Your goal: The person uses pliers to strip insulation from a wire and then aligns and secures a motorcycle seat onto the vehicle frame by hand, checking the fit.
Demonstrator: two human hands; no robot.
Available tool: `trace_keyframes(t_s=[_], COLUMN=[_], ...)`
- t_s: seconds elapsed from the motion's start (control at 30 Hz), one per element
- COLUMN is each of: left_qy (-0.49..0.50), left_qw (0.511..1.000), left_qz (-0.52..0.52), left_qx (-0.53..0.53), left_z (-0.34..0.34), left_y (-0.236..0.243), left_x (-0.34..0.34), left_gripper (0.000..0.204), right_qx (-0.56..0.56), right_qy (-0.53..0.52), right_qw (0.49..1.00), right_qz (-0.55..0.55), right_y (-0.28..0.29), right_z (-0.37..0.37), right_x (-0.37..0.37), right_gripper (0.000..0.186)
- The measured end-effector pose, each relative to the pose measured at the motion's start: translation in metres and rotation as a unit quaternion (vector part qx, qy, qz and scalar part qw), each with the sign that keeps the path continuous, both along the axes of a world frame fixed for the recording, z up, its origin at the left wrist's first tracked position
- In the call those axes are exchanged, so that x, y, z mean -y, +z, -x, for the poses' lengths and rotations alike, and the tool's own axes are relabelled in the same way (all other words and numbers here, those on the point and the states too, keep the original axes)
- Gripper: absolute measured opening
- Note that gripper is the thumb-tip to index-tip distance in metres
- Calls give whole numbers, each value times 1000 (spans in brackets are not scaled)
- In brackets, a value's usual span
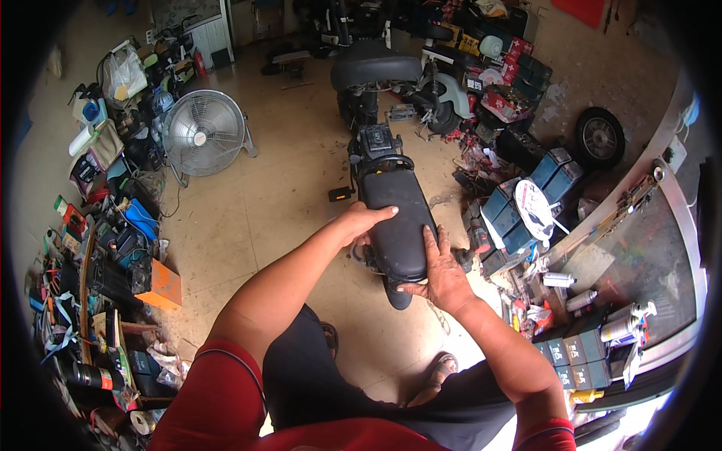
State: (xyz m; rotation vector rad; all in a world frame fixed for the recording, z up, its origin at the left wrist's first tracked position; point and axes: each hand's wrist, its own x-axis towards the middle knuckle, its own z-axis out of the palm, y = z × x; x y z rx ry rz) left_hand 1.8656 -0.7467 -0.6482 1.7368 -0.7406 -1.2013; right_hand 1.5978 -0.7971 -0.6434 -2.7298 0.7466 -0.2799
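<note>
A long black padded rear seat sits on an electric bike that stands upright in front of me, facing away. My left hand grips the seat's left edge, thumb on the top and fingers curled under the side. At the rear right corner, my right hand holds the seat, its fingers along the right edge and its thumb at the back end. Below the seat's rear end shows a black mudguard. A wide black front saddle stands farther forward, and a pedal juts out left.
A metal floor fan stands on the left, by a wall lined with piled tools and parts. An orange box lies nearer. Batteries, spray cans and a wheel crowd the right side. Another scooter stands beyond.
</note>
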Motion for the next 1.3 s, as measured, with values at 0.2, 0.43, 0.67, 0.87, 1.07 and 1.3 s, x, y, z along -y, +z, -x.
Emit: trace_keyframes(t_s=[0.2,0.43,0.67,0.87,1.07,1.3], left_qy=[1,-13,-6,-3,2,-7], left_qw=[1000,1000,1000,1000,1000,1000], left_qz=[-5,-6,2,2,12,-12], left_qx=[0,4,0,1,-11,5], left_z=[-1,-3,-2,-4,-1,-2], left_y=[-4,-5,-4,-9,-6,-1], left_x=[2,3,3,5,3,2], left_gripper=[52,54,56,54,54,55], right_qx=[0,-5,8,-7,-7,-12], right_qy=[0,-2,4,-4,-4,-11], right_qw=[1000,1000,1000,1000,1000,1000], right_qz=[-1,-2,9,-11,-3,-17], right_y=[0,-1,-2,3,0,5], right_z=[1,1,1,0,1,0], right_x=[0,1,1,-1,0,-1], right_gripper=[145,146,146,146,146,144])
